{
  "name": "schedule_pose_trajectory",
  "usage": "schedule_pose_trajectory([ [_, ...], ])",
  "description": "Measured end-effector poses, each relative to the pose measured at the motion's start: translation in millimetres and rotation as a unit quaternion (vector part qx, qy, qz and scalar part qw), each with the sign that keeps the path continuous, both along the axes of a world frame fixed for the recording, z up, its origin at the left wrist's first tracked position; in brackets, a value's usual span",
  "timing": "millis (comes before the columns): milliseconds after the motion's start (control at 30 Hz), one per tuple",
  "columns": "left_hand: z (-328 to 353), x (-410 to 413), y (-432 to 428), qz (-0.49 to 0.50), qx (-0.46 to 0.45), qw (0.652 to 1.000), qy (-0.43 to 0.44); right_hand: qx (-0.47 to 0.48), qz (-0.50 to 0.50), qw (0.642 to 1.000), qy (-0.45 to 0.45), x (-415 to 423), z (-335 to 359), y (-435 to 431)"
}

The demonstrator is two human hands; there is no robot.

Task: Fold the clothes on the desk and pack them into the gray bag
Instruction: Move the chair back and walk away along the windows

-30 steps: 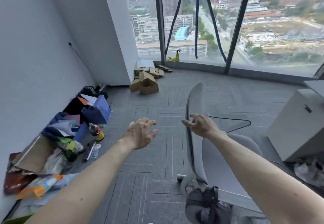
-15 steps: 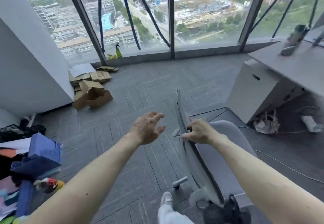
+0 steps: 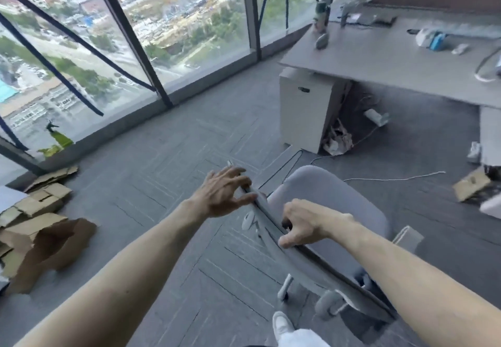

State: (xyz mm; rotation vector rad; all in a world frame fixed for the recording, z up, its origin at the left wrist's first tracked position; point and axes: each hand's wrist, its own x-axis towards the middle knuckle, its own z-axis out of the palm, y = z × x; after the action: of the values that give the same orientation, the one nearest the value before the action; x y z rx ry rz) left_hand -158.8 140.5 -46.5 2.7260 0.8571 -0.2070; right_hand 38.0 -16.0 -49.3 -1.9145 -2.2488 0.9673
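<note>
Both hands are working at the top edge of a gray office chair's backrest (image 3: 273, 219), seen edge-on from above. The right hand (image 3: 306, 224) is gripping that edge, with its fingers curled tight around it. The left hand (image 3: 222, 192) is resting farther along the same edge, near its far end; its fingers (image 3: 233, 174) are spread loosely and its thumb is pressing against the rim, not fully closed around it.

The chair's seat (image 3: 333, 211) is lying to the right of the backrest, facing the desk (image 3: 379, 61). The desk is occupying the upper right, well apart from the hands. Small items are sitting on its surface, including a bottle (image 3: 321, 17) near its far corner and a blue-and-white object (image 3: 431, 38); blur is preventing closer identification. Neither clothes nor a gray bag can be made out in this view.

A white drawer cabinet (image 3: 303, 108) is standing under the desk's near corner. Flattened cardboard boxes (image 3: 35, 224) are lying on the gray carpet at the left, below the floor-to-ceiling windows (image 3: 176, 21). A white shoe (image 3: 282, 325) is showing at the bottom edge.
</note>
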Motion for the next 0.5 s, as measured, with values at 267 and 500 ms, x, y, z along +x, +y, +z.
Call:
schedule_pose_trajectory([
  [267,-24.9,3.7,52.8,-0.151,-0.015,0.987,-0.061,-0.031,-0.27,0.962,0.008,-18.5,-4.9,-49.2],
  [500,-32.9,16.7,39.9,-0.19,-0.03,0.976,-0.102,0.021,-0.511,0.853,-0.105,-56.5,-9.2,-115.5],
])
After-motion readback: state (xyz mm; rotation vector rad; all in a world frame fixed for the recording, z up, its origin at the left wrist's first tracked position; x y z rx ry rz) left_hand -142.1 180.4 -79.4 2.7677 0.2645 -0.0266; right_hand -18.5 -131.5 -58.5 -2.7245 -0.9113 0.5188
